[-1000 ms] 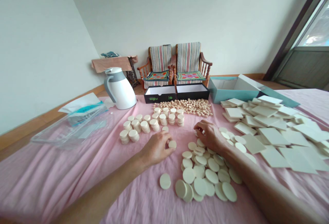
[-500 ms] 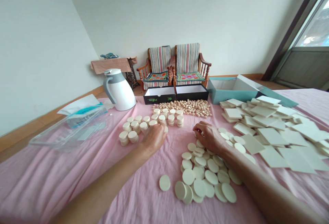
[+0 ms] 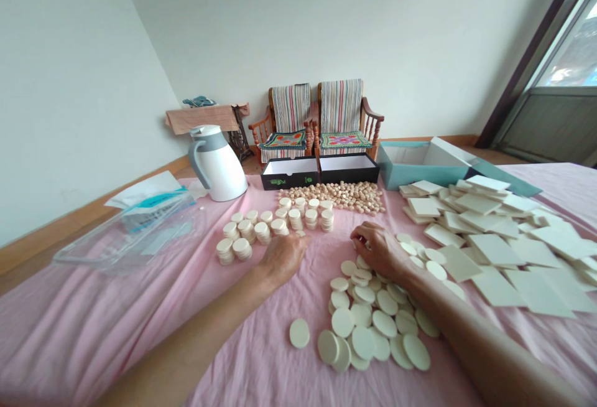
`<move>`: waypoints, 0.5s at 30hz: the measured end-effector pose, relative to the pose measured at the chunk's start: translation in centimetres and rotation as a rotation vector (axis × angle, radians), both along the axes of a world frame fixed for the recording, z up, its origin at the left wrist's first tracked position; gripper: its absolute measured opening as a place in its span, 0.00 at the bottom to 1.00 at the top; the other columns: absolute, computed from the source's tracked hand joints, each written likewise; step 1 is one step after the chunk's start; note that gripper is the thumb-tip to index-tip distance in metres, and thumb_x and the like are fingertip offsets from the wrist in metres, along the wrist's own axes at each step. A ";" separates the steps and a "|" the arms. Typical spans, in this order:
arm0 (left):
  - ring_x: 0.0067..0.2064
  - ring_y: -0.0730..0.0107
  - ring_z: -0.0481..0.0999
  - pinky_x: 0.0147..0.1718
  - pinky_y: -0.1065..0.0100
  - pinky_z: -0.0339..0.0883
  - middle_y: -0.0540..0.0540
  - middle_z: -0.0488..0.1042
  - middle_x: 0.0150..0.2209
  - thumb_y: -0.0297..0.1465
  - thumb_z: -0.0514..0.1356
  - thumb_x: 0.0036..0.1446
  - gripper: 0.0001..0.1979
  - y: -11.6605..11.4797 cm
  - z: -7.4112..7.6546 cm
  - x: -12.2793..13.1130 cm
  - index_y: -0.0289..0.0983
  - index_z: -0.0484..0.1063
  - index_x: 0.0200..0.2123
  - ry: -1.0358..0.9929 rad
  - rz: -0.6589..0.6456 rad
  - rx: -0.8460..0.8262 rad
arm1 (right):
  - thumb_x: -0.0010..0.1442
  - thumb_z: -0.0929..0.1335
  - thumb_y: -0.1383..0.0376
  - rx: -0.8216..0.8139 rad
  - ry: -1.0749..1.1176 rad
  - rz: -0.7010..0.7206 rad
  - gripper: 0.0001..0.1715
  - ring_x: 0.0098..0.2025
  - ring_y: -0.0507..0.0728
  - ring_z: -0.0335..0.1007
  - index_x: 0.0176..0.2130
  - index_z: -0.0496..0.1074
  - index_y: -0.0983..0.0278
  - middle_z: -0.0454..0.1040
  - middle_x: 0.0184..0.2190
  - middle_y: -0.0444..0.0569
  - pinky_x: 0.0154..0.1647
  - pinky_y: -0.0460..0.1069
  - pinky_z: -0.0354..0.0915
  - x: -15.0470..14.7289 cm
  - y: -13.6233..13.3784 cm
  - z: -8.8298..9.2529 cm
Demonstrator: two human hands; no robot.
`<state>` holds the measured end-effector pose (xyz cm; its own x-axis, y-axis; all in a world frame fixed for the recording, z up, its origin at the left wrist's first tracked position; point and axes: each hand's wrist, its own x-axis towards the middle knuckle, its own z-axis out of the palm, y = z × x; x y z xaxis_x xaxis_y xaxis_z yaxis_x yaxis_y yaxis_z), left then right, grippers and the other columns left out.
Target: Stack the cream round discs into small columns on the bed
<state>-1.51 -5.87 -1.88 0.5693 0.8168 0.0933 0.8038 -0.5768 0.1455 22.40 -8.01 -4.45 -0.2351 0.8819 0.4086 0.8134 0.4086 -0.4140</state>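
Note:
My left hand is closed, its fingers bent down just in front of several short stacks of round pale wooden discs. A pale disc edge shows right behind its knuckles; what the fingertips hold, if anything, is hidden. My right hand is closed too, thumb and fingers curled together at the far edge of a loose heap of discs. I cannot make out what lies between those fingers. One single disc lies apart, left of the heap.
Square wooden tiles are piled at the right. Small wooden pieces lie before two black boxes, beside a blue-green box. A white jug and a clear plastic tray stand left on the pink cloth.
My left hand has drawn back slightly toward me and to the right, uncovering a disc stack behind it. My right hand has stayed nearly in place.

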 end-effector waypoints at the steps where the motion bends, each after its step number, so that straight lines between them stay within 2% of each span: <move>1: 0.36 0.65 0.72 0.34 0.67 0.61 0.43 0.74 0.33 0.25 0.48 0.59 0.12 0.0 -0.1 0.0 0.35 0.71 0.32 0.015 -0.008 0.017 | 0.54 0.62 0.72 0.001 -0.001 0.003 0.10 0.31 0.53 0.63 0.32 0.72 0.66 0.69 0.29 0.48 0.33 0.46 0.58 0.0 0.0 0.0; 7: 0.33 0.67 0.72 0.31 0.68 0.60 0.44 0.74 0.31 0.23 0.49 0.58 0.11 0.3 -0.4 -0.4 0.35 0.71 0.29 0.009 -0.009 0.059 | 0.54 0.62 0.71 -0.001 -0.019 -0.008 0.09 0.31 0.53 0.63 0.31 0.72 0.66 0.69 0.28 0.48 0.33 0.46 0.58 0.1 0.0 0.0; 11: 0.33 0.66 0.72 0.32 0.68 0.61 0.44 0.74 0.31 0.25 0.51 0.58 0.11 -0.1 0.1 -0.2 0.35 0.73 0.31 -0.055 0.002 0.050 | 0.55 0.62 0.71 -0.007 -0.025 -0.012 0.10 0.32 0.53 0.64 0.32 0.72 0.66 0.70 0.29 0.49 0.33 0.46 0.58 0.1 -0.1 0.1; 15: 0.33 0.70 0.71 0.33 0.71 0.63 0.46 0.74 0.33 0.35 0.55 0.58 0.11 -1.7 1.3 0.9 0.36 0.75 0.38 -0.290 -0.125 -0.123 | 0.55 0.62 0.71 -0.007 -0.035 -0.008 0.10 0.33 0.53 0.64 0.32 0.72 0.66 0.70 0.29 0.49 0.35 0.46 0.59 0.1 -0.1 0.1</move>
